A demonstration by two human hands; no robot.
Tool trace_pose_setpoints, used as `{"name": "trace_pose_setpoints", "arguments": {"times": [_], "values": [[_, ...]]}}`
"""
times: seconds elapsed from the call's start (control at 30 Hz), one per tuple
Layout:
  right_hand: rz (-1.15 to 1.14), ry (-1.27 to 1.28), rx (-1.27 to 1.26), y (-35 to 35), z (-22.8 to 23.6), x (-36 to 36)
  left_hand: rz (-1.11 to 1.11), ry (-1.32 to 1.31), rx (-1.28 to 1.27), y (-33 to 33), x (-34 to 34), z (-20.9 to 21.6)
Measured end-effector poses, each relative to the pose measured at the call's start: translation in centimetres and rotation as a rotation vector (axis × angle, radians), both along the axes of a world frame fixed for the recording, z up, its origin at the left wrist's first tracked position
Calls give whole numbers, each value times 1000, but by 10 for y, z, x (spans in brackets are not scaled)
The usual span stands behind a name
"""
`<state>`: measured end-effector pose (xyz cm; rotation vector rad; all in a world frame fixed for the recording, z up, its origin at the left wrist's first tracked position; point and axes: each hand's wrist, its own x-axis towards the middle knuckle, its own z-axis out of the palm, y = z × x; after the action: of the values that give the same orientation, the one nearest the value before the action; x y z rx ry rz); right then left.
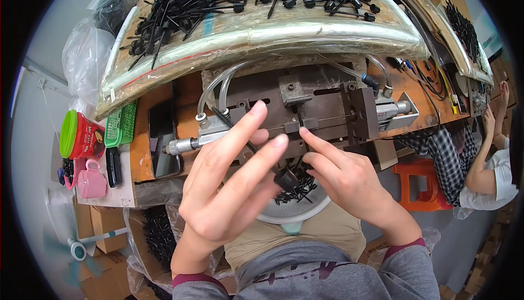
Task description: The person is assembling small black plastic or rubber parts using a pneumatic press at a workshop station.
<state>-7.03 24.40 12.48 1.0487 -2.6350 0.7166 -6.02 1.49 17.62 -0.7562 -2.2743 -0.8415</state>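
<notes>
A thin black rod (300, 119) stands at the small metal block in the middle of the dark metal fixture (327, 95). At its near end is the index fingertip of my right hand (346, 177), the other fingers curled and the thumb hidden. My left hand (224, 191) is raised over the fixture's near left side, slightly blurred. It holds a black plastic stem with a knob-shaped head (286, 180), which slants behind the fingers. Below the hands, a white basket (292, 215) in my lap holds several black stems like it.
Black stems pile up on a plastic-wrapped tray (262, 35) beyond the fixture. Clear air hoses (224, 84) run to cylinders at both sides. A dark phone (164, 120), green basket (121, 122) and pink cup (93, 180) are left. A co-worker (486, 174) sits right, near an orange stool (417, 185).
</notes>
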Motion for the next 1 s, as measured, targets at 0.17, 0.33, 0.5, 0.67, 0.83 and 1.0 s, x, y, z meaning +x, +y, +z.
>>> {"name": "trace_pose_setpoints", "arguments": {"times": [0.17, 0.33, 0.5, 0.67, 0.83, 1.0], "values": [[-15, 38, 96, -8, 13, -8, -41, -117, 90, 4, 9, 1], [10, -3, 92, -5, 25, -11, -33, -116, 87, 8, 10, -5], [-112, 134, -281, 28, 59, -84, -7, -162, 7, 14, 15, -30], [-558, 219, 1, 121, 84, -212, 51, -149, -95, 43, 15, -44], [-396, 26, 42, 90, 79, -239, 74, -188, -205, 50, 11, -57], [-298, 161, -11, 38, 78, -210, 108, -144, -314, 54, 2, -56]]}}
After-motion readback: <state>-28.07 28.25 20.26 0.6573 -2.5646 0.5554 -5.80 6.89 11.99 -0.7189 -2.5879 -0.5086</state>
